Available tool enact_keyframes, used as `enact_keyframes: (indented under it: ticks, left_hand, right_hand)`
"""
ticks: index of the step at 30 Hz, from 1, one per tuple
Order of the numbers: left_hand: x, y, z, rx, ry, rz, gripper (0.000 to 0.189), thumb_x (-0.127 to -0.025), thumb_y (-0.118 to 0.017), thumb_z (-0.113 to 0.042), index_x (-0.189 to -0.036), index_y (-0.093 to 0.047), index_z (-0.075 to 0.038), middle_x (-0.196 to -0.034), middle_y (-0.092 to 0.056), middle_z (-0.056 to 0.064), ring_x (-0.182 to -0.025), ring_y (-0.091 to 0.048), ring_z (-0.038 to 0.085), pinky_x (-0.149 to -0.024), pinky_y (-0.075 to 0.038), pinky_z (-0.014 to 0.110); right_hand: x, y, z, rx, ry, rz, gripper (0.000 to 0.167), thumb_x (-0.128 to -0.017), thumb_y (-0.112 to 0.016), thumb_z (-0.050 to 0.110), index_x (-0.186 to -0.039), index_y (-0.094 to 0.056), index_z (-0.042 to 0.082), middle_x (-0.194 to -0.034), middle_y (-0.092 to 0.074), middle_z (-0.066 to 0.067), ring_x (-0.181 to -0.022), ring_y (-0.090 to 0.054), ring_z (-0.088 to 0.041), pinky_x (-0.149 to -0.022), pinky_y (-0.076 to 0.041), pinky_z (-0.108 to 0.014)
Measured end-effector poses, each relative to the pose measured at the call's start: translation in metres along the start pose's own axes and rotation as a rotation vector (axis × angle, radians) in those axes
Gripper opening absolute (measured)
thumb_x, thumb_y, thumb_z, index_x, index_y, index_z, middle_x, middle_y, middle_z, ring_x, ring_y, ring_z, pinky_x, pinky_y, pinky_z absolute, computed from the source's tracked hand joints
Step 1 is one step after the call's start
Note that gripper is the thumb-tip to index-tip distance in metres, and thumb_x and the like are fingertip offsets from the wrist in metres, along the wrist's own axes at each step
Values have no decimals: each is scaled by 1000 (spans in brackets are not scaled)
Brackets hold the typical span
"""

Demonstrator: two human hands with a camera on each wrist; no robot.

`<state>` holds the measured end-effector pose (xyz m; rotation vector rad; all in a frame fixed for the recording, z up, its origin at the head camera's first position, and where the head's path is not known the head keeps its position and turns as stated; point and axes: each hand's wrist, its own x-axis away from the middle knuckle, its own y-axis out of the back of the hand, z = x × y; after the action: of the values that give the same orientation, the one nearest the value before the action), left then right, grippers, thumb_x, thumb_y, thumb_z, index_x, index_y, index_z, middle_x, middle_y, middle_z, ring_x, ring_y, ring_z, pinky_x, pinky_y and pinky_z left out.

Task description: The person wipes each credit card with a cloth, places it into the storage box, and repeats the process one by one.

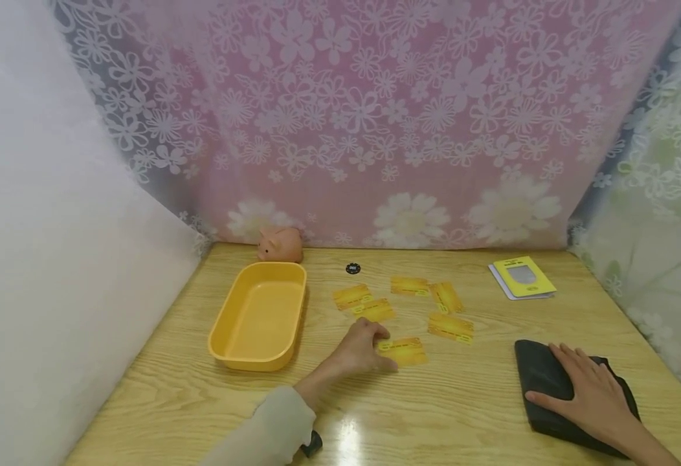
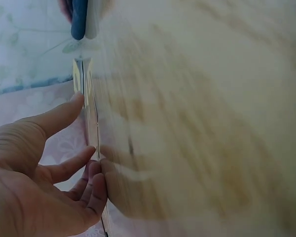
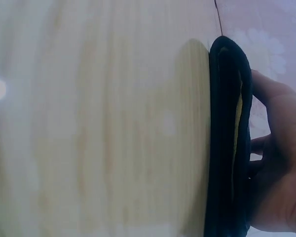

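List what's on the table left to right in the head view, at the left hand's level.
Yellow-orange tray → left hand → printed yellow-orange card → black pouch with right hand on it.

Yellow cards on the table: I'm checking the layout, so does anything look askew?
Mildly: the yellow cards lie scattered at mixed angles, and the one just right of the farthest card is turned most steeply.

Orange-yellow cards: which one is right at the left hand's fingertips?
The front-most card, its left end at the left hand; the other five cards lie farther back.
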<state>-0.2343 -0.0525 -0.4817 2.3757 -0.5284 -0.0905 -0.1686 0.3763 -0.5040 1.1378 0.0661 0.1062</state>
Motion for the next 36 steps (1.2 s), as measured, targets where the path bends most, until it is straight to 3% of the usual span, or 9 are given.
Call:
enact_keyframes:
  ticks: [2,5,10,16,24,31,36]
  left_hand:
    - [0,-3,-3,-36,10,-6,60,-81,-93,-29,-130,-66,-8,-114,-52,2,-92,-47,13,-82,-48,29]
    - [0,-7,-6,-84,25,-26,57,-80,-93,-30,-126,-67,-10,-114,-52,1,-92,-47,13,-81,-49,29]
    - [2,-10,-9,-132,40,-55,48,-80,-93,-28,-116,-67,-11,-108,-50,0,-87,-44,15,-73,-45,27]
    - [2,-11,-11,-128,39,-62,45,-79,-94,-23,-112,-66,-10,-109,-48,1,-91,-43,16,-76,-45,29]
    - [-2,-11,-13,-109,27,-44,46,-81,-92,-19,-113,-62,-9,-111,-47,2,-98,-43,19,-82,-46,33]
    - [-5,-11,-11,-139,-31,-63,50,-75,-96,-17,-111,-61,-8,-108,-63,4,-100,-48,19,-88,-45,32]
    - [-4,-9,-11,-107,-42,-60,49,-76,-96,-18,-110,-61,-12,-108,-63,4,-103,-52,21,-88,-48,35]
  right_hand:
    - [2,0,0,0,-13,2,114,-93,-70,60,-162,-12,-9,-162,-9,-42,-149,1,-61,-115,19,-75]
    - [3,1,0,23,-42,-2,118,-91,-70,64,-161,-11,-10,-162,-5,-42,-148,2,-63,-113,17,-78]
    - [1,5,3,62,-70,6,119,-89,-69,68,-161,-13,-9,-162,-9,-41,-138,-11,-69,-106,1,-85]
    - [3,5,7,75,-55,-3,115,-90,-70,66,-161,-18,-8,-158,-19,-41,-131,-20,-71,-102,-10,-85]
    - [4,5,6,59,-49,-4,112,-92,-69,64,-161,-18,-8,-159,-19,-39,-136,-18,-68,-103,-8,-84]
    - [4,4,4,63,-60,-14,114,-91,-68,66,-162,-17,-6,-160,-19,-39,-135,-17,-69,-104,-6,-85]
    - [6,3,8,73,-59,-24,111,-91,-69,65,-161,-21,-6,-158,-22,-39,-133,-20,-69,-103,-9,-84]
